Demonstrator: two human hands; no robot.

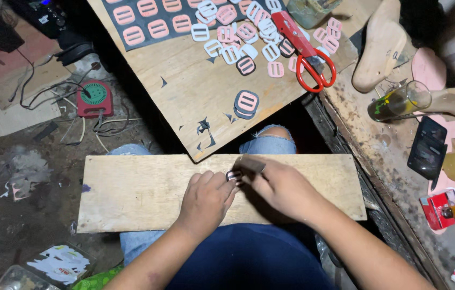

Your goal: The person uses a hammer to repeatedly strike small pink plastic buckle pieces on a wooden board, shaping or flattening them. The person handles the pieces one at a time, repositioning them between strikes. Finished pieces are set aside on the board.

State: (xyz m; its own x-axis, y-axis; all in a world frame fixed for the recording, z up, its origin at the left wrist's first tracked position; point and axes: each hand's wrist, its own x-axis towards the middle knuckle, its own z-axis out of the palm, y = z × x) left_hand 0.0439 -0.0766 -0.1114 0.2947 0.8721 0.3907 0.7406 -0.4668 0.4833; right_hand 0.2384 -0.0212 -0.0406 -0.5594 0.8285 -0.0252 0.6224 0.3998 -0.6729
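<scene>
A plain wooden board (130, 193) lies across my lap. My left hand (206, 200) presses down on a small pink slotted buckle piece (234, 175) at the board's middle. My right hand (284, 188) meets it from the right and grips a small dark flat tool (252, 164) against the piece. Beyond my knees, a larger plywood sheet (195, 91) carries several pink and white slotted buckle pieces (246, 65), some on a dark mat (147, 21). A short stack of dark-backed pieces (246, 103) lies near its front edge.
Red-handled scissors (305, 51) lie on the plywood. To the right stand wooden shoe lasts (380, 45), a glass (399, 102), a dark phone (427, 147) and a red packet (439, 208). On the floor at left are a red round device (94, 98) and tangled cables.
</scene>
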